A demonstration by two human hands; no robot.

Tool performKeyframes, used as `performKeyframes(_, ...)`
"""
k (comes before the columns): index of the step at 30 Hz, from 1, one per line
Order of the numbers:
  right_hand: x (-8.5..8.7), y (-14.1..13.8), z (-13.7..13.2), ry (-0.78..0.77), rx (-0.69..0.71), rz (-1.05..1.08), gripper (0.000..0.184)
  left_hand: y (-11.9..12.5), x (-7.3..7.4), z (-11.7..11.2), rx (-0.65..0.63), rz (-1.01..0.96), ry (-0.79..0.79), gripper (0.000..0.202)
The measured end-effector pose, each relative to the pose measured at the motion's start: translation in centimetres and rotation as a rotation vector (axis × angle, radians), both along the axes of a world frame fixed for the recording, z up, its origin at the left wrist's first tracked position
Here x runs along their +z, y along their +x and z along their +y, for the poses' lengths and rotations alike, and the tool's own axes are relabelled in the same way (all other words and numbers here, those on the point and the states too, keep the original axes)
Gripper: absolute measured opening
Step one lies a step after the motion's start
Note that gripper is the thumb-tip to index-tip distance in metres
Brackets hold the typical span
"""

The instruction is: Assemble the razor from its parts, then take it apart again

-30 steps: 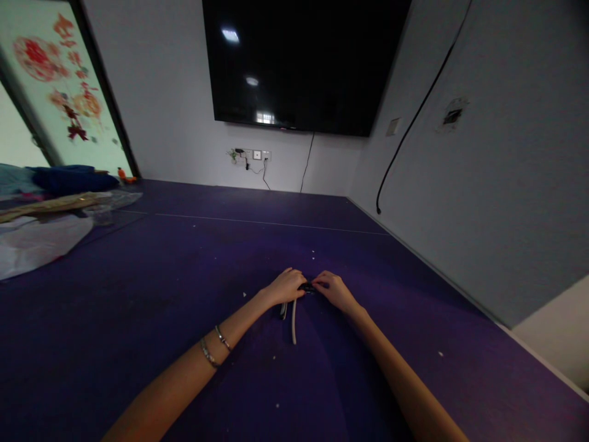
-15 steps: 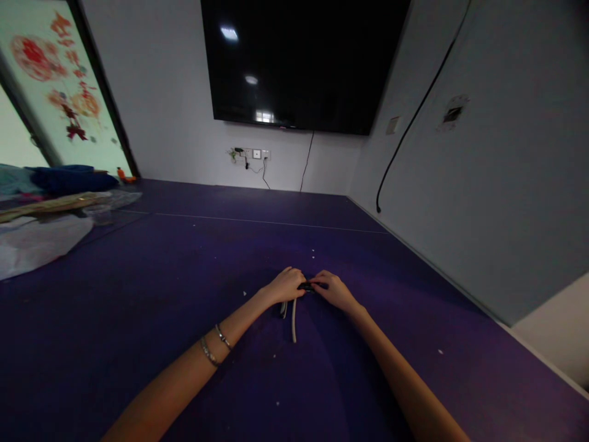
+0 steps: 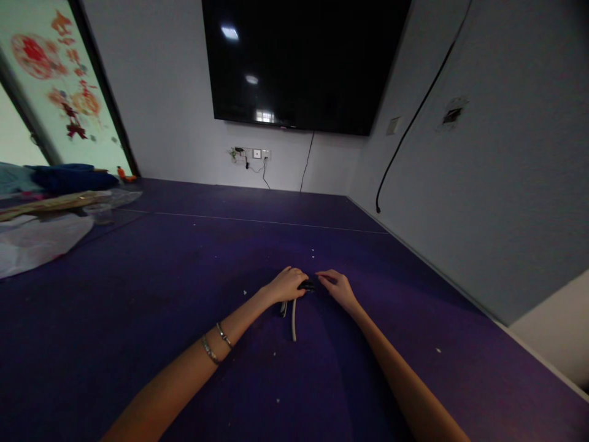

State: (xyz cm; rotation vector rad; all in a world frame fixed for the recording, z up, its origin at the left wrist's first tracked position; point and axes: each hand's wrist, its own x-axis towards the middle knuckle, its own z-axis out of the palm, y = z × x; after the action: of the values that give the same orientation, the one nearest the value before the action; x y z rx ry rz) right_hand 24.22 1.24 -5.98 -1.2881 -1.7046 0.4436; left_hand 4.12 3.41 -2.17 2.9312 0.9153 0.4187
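Both of the person's arms reach forward and converge low over the purple surface point(image 3: 184, 264), the hands well short of its far edge and well in from its right edge. The left forearm point(image 3: 186, 371) ends in a left hand point(image 3: 286, 285) turned back-up, fingers curled down in a grip. Just beside it, the right forearm point(image 3: 396, 371) carries the right hand point(image 3: 338, 290), fingers bent, thumb drawn near the forefinger, though I can't tell whether they meet.

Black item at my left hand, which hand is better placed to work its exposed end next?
Probably the right hand: it sits just beside the exposed end, apparently clear of the black item, while the left hand seems occupied gripping it.
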Motion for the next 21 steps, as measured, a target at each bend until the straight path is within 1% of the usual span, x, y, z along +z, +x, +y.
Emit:
performKeyframes(3,-0.2,0.2,0.1,-0.057,-0.022,0.106,0.031,0.2,0.3,-0.4,0.036,-0.003,0.001,0.048)
performKeyframes(5,-0.3,0.3,0.2,-0.092,-0.017,0.160,0.032,0.2,1.0,-0.8,0.056,0.001,0.006,0.053)
performKeyframes(7,-0.4,0.3,0.2,-0.139,-0.021,0.213,0.033,0.1,2.1,-1.1,0.088,-0.010,0.021,0.045)
performKeyframes(9,-0.3,0.2,0.2,-0.180,-0.034,0.254,0.032,-0.2,3.3,-1.5,0.156,-0.040,0.035,0.031)
performKeyframes(10,-0.3,0.2,0.2,-0.192,-0.040,0.268,0.032,-0.4,4.0,-1.7,0.211,-0.057,0.034,0.026)
performKeyframes(12,-0.3,0.1,0.2,-0.205,-0.046,0.280,0.031,-0.9,5.0,-2.1,0.336,-0.070,0.008,0.024)
performKeyframes(14,-0.3,0.1,0.2,-0.213,-0.049,0.278,0.031,-1.5,5.5,-2.6,0.442,-0.012,-0.050,0.023)
performKeyframes(16,-0.3,0.0,0.1,-0.219,-0.052,0.264,0.031,-2.0,5.4,-3.2,0.502,0.108,-0.137,0.023)
performKeyframes(18,-0.2,0.0,0.2,-0.220,-0.058,0.242,0.032,-2.3,4.9,-3.8,0.522,0.212,-0.196,0.024)
performKeyframes(21,-0.2,0.0,0.2,-0.215,-0.059,0.208,0.032,-2.7,3.7,-4.8,0.543,0.248,-0.190,0.032)
